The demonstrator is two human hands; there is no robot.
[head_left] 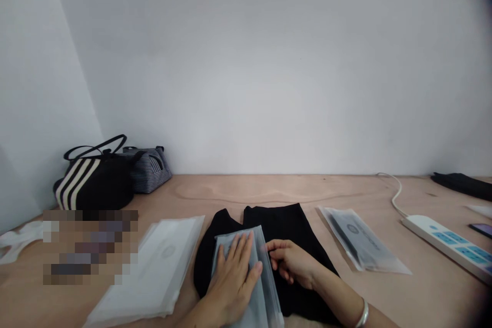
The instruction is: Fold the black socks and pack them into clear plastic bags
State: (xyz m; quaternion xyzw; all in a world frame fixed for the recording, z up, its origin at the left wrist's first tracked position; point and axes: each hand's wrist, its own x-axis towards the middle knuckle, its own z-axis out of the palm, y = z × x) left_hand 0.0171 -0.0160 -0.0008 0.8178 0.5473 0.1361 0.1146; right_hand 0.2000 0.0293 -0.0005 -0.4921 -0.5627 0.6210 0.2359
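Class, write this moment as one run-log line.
left hand: flat on middle pouch; right hand: curled at pouch's right edge, grip unclear; black cloth: under pouch; power strip: far right

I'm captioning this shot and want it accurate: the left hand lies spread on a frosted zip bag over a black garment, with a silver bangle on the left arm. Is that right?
Not quite: the head view shows the silver bangle on the right arm. The rest of your caption stands.
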